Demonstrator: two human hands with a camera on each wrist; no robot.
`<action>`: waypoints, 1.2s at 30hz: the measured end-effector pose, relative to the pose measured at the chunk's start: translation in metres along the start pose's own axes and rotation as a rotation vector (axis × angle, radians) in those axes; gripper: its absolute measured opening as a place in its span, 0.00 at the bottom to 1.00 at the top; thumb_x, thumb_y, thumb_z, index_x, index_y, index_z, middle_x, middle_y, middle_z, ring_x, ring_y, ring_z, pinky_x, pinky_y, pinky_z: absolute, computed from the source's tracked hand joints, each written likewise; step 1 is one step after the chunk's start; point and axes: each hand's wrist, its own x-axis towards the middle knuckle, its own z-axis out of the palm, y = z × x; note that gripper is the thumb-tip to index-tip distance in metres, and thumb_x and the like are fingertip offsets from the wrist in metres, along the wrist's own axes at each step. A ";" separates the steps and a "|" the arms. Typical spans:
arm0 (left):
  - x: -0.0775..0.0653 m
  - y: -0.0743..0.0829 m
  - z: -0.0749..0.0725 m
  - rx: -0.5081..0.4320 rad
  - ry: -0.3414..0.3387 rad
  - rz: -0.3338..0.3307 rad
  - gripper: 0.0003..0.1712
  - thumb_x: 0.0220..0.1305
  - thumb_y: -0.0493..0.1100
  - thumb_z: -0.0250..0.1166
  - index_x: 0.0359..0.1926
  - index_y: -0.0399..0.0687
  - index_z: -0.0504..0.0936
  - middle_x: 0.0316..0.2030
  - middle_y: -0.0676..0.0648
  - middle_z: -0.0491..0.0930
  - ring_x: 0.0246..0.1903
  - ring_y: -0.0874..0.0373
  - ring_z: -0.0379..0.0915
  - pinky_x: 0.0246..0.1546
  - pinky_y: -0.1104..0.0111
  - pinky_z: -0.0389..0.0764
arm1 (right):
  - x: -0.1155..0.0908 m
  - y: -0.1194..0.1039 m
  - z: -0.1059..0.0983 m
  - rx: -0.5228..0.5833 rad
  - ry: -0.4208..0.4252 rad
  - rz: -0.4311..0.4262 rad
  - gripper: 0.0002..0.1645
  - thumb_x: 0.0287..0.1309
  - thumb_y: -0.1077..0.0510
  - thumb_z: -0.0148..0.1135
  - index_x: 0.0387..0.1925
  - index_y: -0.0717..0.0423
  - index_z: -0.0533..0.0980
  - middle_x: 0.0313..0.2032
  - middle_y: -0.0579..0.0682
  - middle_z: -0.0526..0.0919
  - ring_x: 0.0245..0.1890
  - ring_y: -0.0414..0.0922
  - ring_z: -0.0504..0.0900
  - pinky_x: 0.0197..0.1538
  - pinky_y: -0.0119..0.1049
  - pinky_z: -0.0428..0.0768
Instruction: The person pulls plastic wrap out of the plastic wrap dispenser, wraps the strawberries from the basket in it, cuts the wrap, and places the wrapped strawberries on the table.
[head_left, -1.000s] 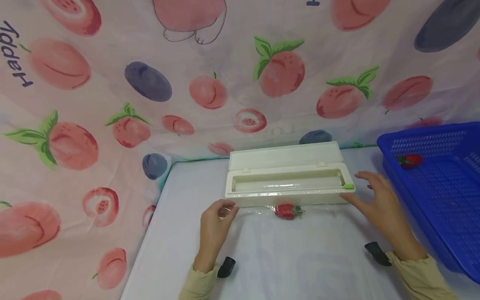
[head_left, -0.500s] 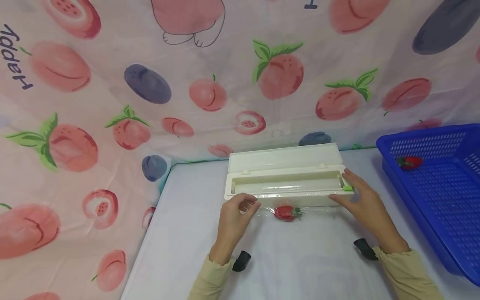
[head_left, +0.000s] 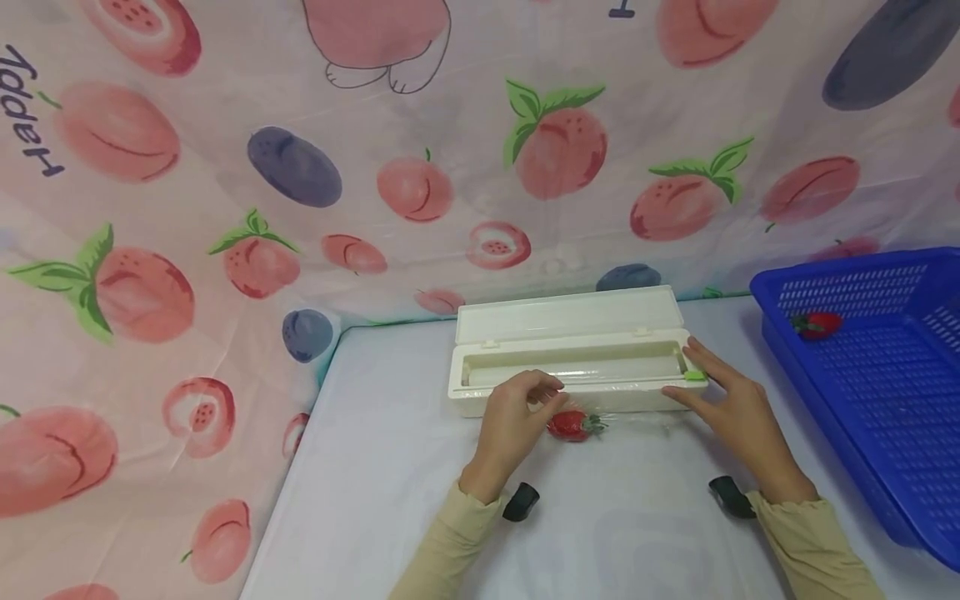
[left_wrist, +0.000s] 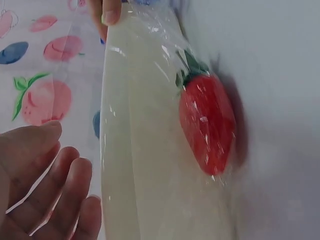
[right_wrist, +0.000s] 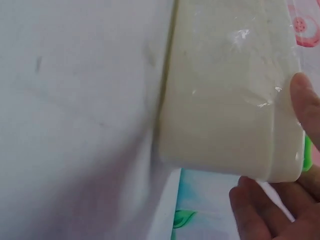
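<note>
A long cream cling film box [head_left: 570, 398] lies with its lid raised at the back and a roll of film inside. Clear film hangs over its front and covers a red strawberry [head_left: 572, 425] with green leaves, which lies on the table against the box. My left hand [head_left: 516, 421] is over the box's front edge, just left of the strawberry. Its thumb [left_wrist: 52, 130] and fingers stand apart, with nothing between them. My right hand [head_left: 731, 412] grips the box's right end, thumb at the front edge and fingers round the end, beside the green slider [head_left: 695, 376].
A blue plastic basket [head_left: 832, 433] stands at the right, with another strawberry [head_left: 817, 325] in its back left corner. Fruit-printed cloth [head_left: 450, 125] hangs behind and to the left. White cloth covers the table [head_left: 360, 467].
My left hand has moved right along the box's front, from its left corner to near the strawberry. My right hand has moved left onto the box's right end.
</note>
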 end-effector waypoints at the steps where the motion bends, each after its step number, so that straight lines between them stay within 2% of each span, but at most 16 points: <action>1: 0.002 0.002 0.002 -0.016 -0.008 0.006 0.07 0.61 0.42 0.72 0.40 0.49 0.86 0.33 0.55 0.85 0.34 0.66 0.80 0.39 0.75 0.81 | 0.000 0.001 0.001 0.001 0.003 -0.007 0.45 0.55 0.49 0.73 0.71 0.55 0.65 0.72 0.55 0.64 0.68 0.65 0.65 0.62 0.62 0.66; 5: 0.007 0.010 0.012 -0.072 -0.046 0.029 0.07 0.61 0.42 0.71 0.40 0.46 0.86 0.33 0.54 0.85 0.33 0.69 0.80 0.38 0.79 0.80 | 0.000 0.005 0.003 -0.006 0.023 -0.048 0.43 0.55 0.52 0.74 0.70 0.55 0.68 0.71 0.55 0.66 0.68 0.61 0.67 0.61 0.58 0.68; 8: 0.012 0.018 0.021 -0.072 -0.069 0.060 0.08 0.62 0.44 0.71 0.41 0.48 0.86 0.34 0.55 0.85 0.33 0.71 0.79 0.38 0.81 0.79 | -0.001 0.008 0.004 -0.019 0.040 -0.070 0.42 0.54 0.53 0.74 0.69 0.54 0.69 0.70 0.53 0.67 0.69 0.50 0.67 0.63 0.52 0.69; 10: 0.016 0.023 0.028 -0.058 -0.076 0.090 0.08 0.63 0.45 0.70 0.42 0.49 0.86 0.34 0.55 0.85 0.34 0.71 0.79 0.39 0.81 0.79 | -0.002 0.010 0.005 -0.028 0.054 -0.081 0.41 0.54 0.53 0.74 0.69 0.52 0.69 0.70 0.52 0.68 0.68 0.38 0.65 0.67 0.38 0.70; 11: 0.018 0.025 0.032 -0.044 -0.077 0.106 0.08 0.63 0.45 0.70 0.42 0.50 0.86 0.35 0.56 0.85 0.34 0.70 0.79 0.39 0.81 0.78 | -0.002 0.011 0.005 -0.032 0.058 -0.087 0.41 0.54 0.53 0.74 0.69 0.52 0.70 0.70 0.52 0.68 0.67 0.33 0.64 0.67 0.36 0.70; 12: 0.020 0.027 0.036 -0.029 -0.077 0.118 0.08 0.64 0.46 0.70 0.43 0.51 0.86 0.35 0.56 0.85 0.35 0.70 0.79 0.40 0.82 0.78 | -0.002 0.012 0.004 -0.035 0.064 -0.096 0.41 0.53 0.54 0.75 0.68 0.52 0.70 0.70 0.52 0.68 0.66 0.28 0.63 0.67 0.28 0.69; 15: 0.027 0.034 0.046 0.010 -0.086 0.149 0.09 0.64 0.47 0.69 0.44 0.52 0.87 0.37 0.57 0.86 0.37 0.70 0.80 0.42 0.84 0.77 | -0.001 0.015 0.004 -0.033 0.075 -0.120 0.41 0.53 0.55 0.75 0.68 0.52 0.71 0.69 0.52 0.69 0.63 0.22 0.61 0.61 0.10 0.60; 20: 0.039 0.044 0.062 0.042 -0.125 0.184 0.11 0.65 0.49 0.69 0.46 0.54 0.86 0.41 0.58 0.86 0.41 0.71 0.80 0.44 0.86 0.74 | 0.001 0.019 0.004 -0.029 0.085 -0.139 0.40 0.52 0.56 0.75 0.67 0.53 0.71 0.68 0.54 0.70 0.62 0.20 0.60 0.56 0.05 0.56; 24: 0.047 0.051 0.074 0.070 -0.135 0.216 0.12 0.64 0.50 0.69 0.47 0.54 0.87 0.42 0.58 0.86 0.43 0.71 0.80 0.45 0.87 0.73 | 0.002 0.022 0.003 -0.014 0.103 -0.151 0.40 0.51 0.59 0.76 0.66 0.55 0.72 0.66 0.57 0.72 0.60 0.19 0.63 0.54 0.05 0.60; 31: 0.057 0.061 0.087 0.131 -0.147 0.213 0.14 0.65 0.52 0.68 0.49 0.56 0.87 0.44 0.59 0.86 0.46 0.72 0.79 0.48 0.88 0.71 | 0.002 0.023 0.003 0.075 0.129 -0.187 0.39 0.46 0.70 0.76 0.63 0.63 0.73 0.63 0.62 0.74 0.58 0.15 0.66 0.52 0.08 0.67; 36: 0.064 0.066 0.095 0.151 -0.180 0.222 0.15 0.64 0.52 0.68 0.49 0.54 0.87 0.46 0.60 0.86 0.47 0.72 0.79 0.48 0.87 0.72 | 0.002 0.022 0.002 0.083 0.113 -0.186 0.37 0.47 0.71 0.74 0.62 0.65 0.74 0.64 0.62 0.74 0.58 0.15 0.66 0.52 0.08 0.68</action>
